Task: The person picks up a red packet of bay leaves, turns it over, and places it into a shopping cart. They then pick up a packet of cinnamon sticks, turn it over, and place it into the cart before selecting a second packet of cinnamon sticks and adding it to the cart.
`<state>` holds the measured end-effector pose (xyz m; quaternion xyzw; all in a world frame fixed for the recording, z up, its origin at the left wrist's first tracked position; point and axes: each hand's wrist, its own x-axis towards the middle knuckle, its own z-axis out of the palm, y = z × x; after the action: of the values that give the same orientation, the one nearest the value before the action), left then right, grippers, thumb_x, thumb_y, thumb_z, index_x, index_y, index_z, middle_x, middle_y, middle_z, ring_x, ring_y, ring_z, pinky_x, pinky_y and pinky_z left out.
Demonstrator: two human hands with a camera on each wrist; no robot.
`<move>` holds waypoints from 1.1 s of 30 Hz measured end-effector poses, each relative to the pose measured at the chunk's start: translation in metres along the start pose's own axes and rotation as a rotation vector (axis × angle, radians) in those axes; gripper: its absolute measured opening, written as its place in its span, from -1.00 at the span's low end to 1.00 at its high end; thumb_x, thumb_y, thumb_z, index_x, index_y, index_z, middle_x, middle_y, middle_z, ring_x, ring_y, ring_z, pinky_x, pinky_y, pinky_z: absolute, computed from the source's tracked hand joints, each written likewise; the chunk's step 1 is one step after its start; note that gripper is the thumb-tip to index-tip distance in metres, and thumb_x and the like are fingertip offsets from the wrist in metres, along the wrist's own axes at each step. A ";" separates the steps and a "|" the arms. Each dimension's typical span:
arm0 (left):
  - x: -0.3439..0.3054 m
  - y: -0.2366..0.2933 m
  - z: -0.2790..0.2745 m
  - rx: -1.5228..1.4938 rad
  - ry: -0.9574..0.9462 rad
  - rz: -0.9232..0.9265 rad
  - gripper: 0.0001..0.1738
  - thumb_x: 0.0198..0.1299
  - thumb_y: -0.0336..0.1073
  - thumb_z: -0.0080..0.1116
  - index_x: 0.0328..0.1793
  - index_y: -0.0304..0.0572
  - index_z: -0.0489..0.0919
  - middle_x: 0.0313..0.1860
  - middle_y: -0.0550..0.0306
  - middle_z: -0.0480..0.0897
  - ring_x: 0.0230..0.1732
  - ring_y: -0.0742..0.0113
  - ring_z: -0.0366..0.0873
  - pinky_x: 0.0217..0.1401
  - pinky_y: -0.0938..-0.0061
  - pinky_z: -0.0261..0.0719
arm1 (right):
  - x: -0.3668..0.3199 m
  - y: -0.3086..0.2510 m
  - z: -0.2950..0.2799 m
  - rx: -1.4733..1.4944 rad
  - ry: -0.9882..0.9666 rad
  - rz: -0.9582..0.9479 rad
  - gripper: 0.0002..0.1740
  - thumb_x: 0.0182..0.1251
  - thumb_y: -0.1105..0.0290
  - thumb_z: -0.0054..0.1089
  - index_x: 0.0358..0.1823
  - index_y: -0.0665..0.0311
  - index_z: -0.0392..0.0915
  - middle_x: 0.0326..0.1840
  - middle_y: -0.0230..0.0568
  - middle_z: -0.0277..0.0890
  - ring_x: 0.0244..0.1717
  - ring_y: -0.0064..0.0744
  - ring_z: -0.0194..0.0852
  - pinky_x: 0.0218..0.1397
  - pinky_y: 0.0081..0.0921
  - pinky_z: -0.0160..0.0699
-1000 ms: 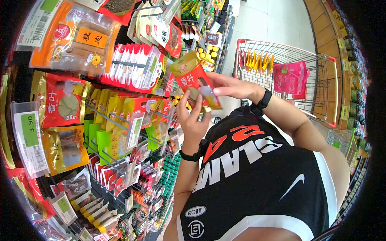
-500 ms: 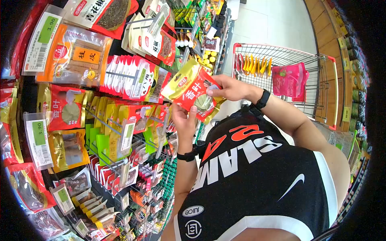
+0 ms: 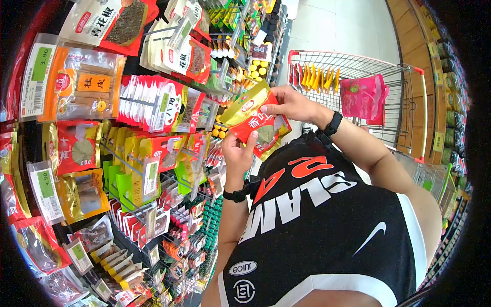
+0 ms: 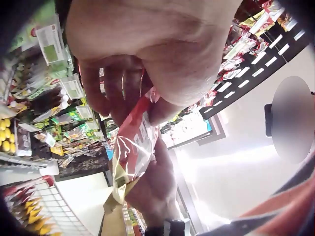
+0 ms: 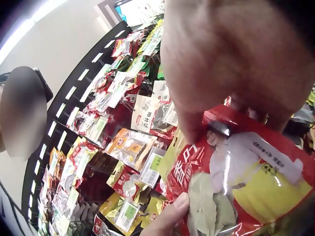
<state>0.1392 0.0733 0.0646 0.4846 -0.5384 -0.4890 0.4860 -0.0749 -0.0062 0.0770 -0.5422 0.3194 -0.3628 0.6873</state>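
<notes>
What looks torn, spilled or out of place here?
Nothing stands out. The red-and-gold packet between the left hand and right hand shows no visible tear, and the yellow packets form a neat row in the cart.

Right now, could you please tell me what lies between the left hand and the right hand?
A red and gold packet lies between the left hand and the right hand, both holding it, as the head view shows.

In the head view your left hand [image 3: 237, 156] has most fingers hidden behind the packet [image 3: 260, 124]. Your right wrist cam chops the packet's bottom, the left one crops the cart [image 4: 61, 202], and those white shelf labels [image 5: 52, 129] are way too tiny to read.
</notes>
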 end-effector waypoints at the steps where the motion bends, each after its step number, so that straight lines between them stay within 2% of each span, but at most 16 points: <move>1: 0.000 0.001 0.001 0.020 -0.009 0.003 -0.75 0.23 -0.44 0.31 0.01 -0.40 0.63 -0.06 0.05 0.72 -0.07 0.42 0.63 0.07 0.47 0.55 | -0.001 0.003 -0.002 -0.002 0.000 0.019 -0.79 0.42 0.31 0.29 -0.12 0.32 0.62 -0.39 -0.59 0.51 -0.39 -0.80 0.33 -0.32 -0.68 0.39; 3: 0.001 0.001 0.003 0.058 -0.026 0.009 -0.74 0.22 -0.44 0.31 0.01 -0.40 0.62 -0.07 0.05 0.71 -0.07 0.42 0.63 0.07 0.46 0.55 | -0.003 0.007 -0.007 -0.007 -0.001 0.056 -0.80 0.41 0.32 0.30 -0.14 0.34 0.61 -0.38 -0.59 0.52 -0.39 -0.81 0.31 -0.34 -0.68 0.36; 6: 0.002 -0.009 0.006 -0.032 -0.025 -0.041 -0.74 0.22 -0.44 0.31 0.01 -0.40 0.61 -0.06 0.06 0.70 -0.08 0.41 0.63 0.06 0.46 0.56 | -0.007 0.003 -0.009 -0.045 0.013 0.065 -0.81 0.43 0.41 0.25 -0.04 0.34 0.60 -0.38 -0.58 0.55 -0.40 -0.83 0.36 -0.35 -0.73 0.39; 9: 0.003 -0.008 0.009 -0.063 -0.023 -0.123 -0.71 0.22 -0.41 0.33 0.02 -0.40 0.60 -0.04 0.05 0.69 -0.06 0.39 0.63 0.06 0.44 0.56 | -0.004 0.016 -0.013 -0.044 0.028 0.055 -0.81 0.43 0.41 0.24 -0.03 0.35 0.60 -0.39 -0.58 0.54 -0.40 -0.85 0.34 -0.36 -0.73 0.38; 12: 0.005 -0.002 0.015 -0.071 -0.012 -0.102 -0.73 0.22 -0.38 0.34 -0.02 -0.39 0.63 -0.08 0.04 0.71 -0.10 0.38 0.64 0.04 0.43 0.57 | -0.005 0.018 -0.016 -0.063 0.008 0.095 -0.79 0.43 0.40 0.24 -0.01 0.37 0.60 -0.40 -0.59 0.53 -0.41 -0.85 0.32 -0.36 -0.73 0.37; 15: 0.008 0.006 0.018 0.144 -0.034 -0.133 -0.79 0.22 -0.37 0.34 -0.11 -0.38 0.67 -0.15 0.04 0.74 -0.15 0.38 0.66 -0.01 0.42 0.57 | -0.008 0.014 -0.008 0.015 0.023 0.032 -0.76 0.43 0.39 0.25 0.01 0.39 0.59 -0.36 -0.57 0.56 -0.36 -0.83 0.36 -0.32 -0.71 0.41; 18: 0.011 -0.001 0.022 0.169 0.000 -0.084 -0.82 0.22 -0.36 0.35 -0.18 -0.37 0.70 -0.23 0.04 0.76 -0.22 0.37 0.67 -0.06 0.42 0.57 | -0.011 0.011 -0.010 0.003 0.036 0.029 -0.79 0.41 0.35 0.29 -0.10 0.36 0.62 -0.33 -0.54 0.59 -0.32 -0.81 0.37 -0.31 -0.70 0.44; 21: 0.013 0.002 0.027 0.216 0.042 -0.003 -0.82 0.22 -0.35 0.36 -0.19 -0.36 0.71 -0.26 0.03 0.77 -0.25 0.35 0.69 -0.10 0.42 0.58 | -0.008 0.024 -0.016 0.024 0.034 0.088 -0.72 0.37 0.28 0.35 -0.07 0.35 0.63 -0.27 -0.46 0.64 -0.26 -0.77 0.44 -0.22 -0.68 0.48; 24: 0.014 0.004 0.029 0.225 0.060 0.043 -0.81 0.23 -0.34 0.37 -0.18 -0.36 0.71 -0.26 0.04 0.77 -0.28 0.37 0.68 -0.11 0.42 0.58 | -0.012 0.027 -0.020 -0.103 -0.052 0.043 -0.52 0.30 0.23 0.42 0.10 0.42 0.54 -0.08 -0.30 0.68 -0.14 -0.58 0.56 0.02 -0.51 0.60; 25: 0.015 0.011 0.032 0.222 0.080 0.031 -0.81 0.25 -0.34 0.36 -0.17 -0.38 0.71 -0.25 0.07 0.76 -0.28 0.43 0.65 -0.13 0.44 0.57 | -0.012 0.026 -0.025 -0.320 -0.079 -0.028 -0.43 0.21 0.15 0.50 0.08 0.43 0.55 -0.12 -0.25 0.69 -0.13 -0.51 0.57 0.03 -0.45 0.59; 28: 0.016 0.010 0.035 0.114 0.168 -0.028 -0.80 0.27 -0.34 0.35 -0.16 -0.39 0.70 -0.24 0.12 0.75 -0.27 0.50 0.62 -0.14 0.49 0.56 | -0.016 0.021 -0.029 -0.367 -0.201 0.171 -0.43 0.18 0.13 0.52 0.04 0.42 0.57 -0.14 -0.24 0.71 -0.14 -0.55 0.57 0.01 -0.48 0.57; 31: 0.014 0.006 0.037 0.040 0.183 -0.079 -0.82 0.28 -0.34 0.34 -0.20 -0.36 0.68 -0.26 0.16 0.73 -0.25 0.52 0.60 -0.16 0.54 0.54 | -0.018 0.020 -0.032 -0.368 -0.192 0.160 -0.47 0.20 0.06 0.49 -0.08 0.40 0.60 -0.22 -0.18 0.71 -0.22 -0.51 0.57 -0.09 -0.42 0.56; 32: 0.013 0.001 0.035 0.019 0.174 -0.095 -0.82 0.28 -0.34 0.34 -0.20 -0.36 0.67 -0.26 0.16 0.73 -0.25 0.53 0.60 -0.16 0.55 0.54 | -0.019 0.023 -0.032 -0.329 -0.187 0.140 -0.50 0.21 0.11 0.49 -0.06 0.41 0.60 -0.20 -0.21 0.71 -0.21 -0.55 0.56 -0.08 -0.44 0.56; 33: 0.014 -0.002 0.035 -0.060 0.151 -0.138 -0.80 0.28 -0.35 0.34 -0.11 -0.35 0.62 -0.18 0.14 0.71 -0.16 0.49 0.62 -0.08 0.52 0.56 | -0.018 0.027 -0.032 -0.290 -0.181 0.120 -0.53 0.22 0.16 0.48 -0.05 0.41 0.60 -0.19 -0.25 0.71 -0.19 -0.58 0.55 -0.06 -0.46 0.56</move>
<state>0.1033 0.0615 0.0617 0.5410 -0.4507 -0.4993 0.5049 -0.1068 -0.0032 0.0453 -0.6462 0.3369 -0.2210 0.6482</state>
